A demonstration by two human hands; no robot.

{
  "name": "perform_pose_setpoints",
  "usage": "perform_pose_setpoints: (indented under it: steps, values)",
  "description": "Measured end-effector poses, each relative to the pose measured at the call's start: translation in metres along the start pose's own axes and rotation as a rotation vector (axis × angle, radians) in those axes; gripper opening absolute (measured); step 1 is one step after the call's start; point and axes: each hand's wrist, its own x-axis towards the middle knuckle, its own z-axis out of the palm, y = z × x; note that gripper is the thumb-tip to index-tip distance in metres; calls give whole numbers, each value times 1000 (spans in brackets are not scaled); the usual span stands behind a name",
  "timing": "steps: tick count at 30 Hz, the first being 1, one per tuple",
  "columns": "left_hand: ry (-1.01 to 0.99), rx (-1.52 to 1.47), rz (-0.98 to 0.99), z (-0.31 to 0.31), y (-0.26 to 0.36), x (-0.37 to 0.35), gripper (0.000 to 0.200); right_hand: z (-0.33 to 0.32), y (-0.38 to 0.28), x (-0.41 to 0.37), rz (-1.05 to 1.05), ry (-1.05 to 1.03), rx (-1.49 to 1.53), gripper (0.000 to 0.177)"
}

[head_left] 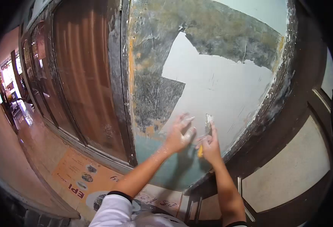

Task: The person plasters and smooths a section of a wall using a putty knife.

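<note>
My right hand (pixel 210 147) is closed around the yellow handle of a putty knife (pixel 207 122), its blade pointing up with white paste on it and one finger stretched along it. To the left, my left hand (pixel 178 137) is open, thumb and fingers apart, with white smears on the fingertips. Both hands are in front of the lower part of a white filler patch (pixel 215 81) spread over the wall panel. Around that patch shows a worn grey-green wall surface (pixel 157 98), scraped and stained. Below it runs a band of green paint (pixel 151 151).
Left of the panel stands a dark-framed window with a brown curtain (pixel 83 72). A dark wooden door frame (pixel 272 117) with pale panels borders the right. Printed orange sheeting (pixel 75 170) covers the floor below, and a corridor (pixel 22 117) runs off to the left.
</note>
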Motion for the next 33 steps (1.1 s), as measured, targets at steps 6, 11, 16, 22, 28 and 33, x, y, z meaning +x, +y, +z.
perform_pose_setpoints:
  steps: [6, 11, 16, 22, 28, 33]
  values:
    - [94, 653, 341, -111, 22, 86, 43, -33, -48, 34, -203, 120, -616, 62]
    - [221, 1005, 471, -164, 54, 187, 71, -43, -110, 68, -552, 270, -769, 51]
    - [301, 1037, 637, -139, 89, 259, 74, -64, -173, 83, -578, 652, -919, 48]
    - [301, 986, 657, -76, 73, 283, 78, -84, -194, 82, -368, 690, -1003, 44]
    - [365, 884, 660, -65, 56, 281, 74, -100, -178, 88, -353, 786, -1087, 44]
    - [407, 894, 717, -65, 56, 279, 71, -97, -174, 95, -369, 752, -1035, 47]
